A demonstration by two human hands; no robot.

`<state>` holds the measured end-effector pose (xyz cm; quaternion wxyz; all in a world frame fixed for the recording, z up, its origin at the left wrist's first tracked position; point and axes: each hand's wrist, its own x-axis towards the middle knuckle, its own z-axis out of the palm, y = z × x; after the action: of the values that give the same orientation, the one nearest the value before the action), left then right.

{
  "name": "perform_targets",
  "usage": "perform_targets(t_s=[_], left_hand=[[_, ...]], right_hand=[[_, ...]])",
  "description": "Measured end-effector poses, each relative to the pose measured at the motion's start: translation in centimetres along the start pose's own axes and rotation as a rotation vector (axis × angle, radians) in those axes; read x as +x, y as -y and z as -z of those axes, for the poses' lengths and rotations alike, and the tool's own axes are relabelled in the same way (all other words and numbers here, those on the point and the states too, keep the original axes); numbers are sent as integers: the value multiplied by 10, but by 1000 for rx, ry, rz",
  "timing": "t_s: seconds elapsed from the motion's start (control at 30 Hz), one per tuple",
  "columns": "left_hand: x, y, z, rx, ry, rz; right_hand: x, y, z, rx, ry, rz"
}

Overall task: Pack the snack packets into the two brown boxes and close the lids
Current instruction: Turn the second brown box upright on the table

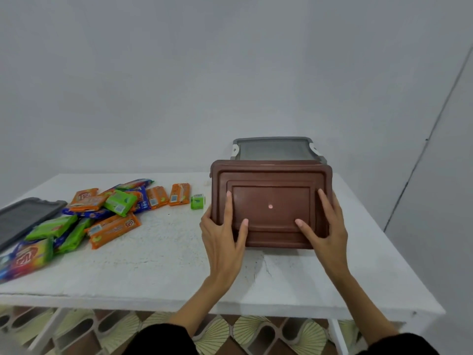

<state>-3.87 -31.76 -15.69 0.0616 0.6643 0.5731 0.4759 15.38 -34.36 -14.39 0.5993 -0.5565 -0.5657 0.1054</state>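
A brown plastic box (271,190) is tipped so its flat underside faces me, right of the table's middle. My left hand (224,233) grips its left edge with the thumb and fingers spread on the surface. Holding the box's right edge is my right hand (325,226). Behind the box stands a grey lid with white clips (273,148), tilted up against the wall. Several snack packets (102,213), orange, green and blue, lie in a loose pile on the left of the table. A second brown box is not in view.
A second grey lid (23,219) lies flat at the table's far left edge. A small green packet (197,201) sits alone between the pile and the box. The white table (158,265) ends just before my forearms; patterned floor shows below.
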Motion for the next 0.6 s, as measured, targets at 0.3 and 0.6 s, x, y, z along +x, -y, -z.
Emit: perform_targets(t_s=[0.3,0.6], left_hand=[[55,-21,31,-236,-126,-67],[109,-25,50,-489,229,298]], right_hand=[[34,40,10,79,-128,-14],[70,38,29,230,119,-384]])
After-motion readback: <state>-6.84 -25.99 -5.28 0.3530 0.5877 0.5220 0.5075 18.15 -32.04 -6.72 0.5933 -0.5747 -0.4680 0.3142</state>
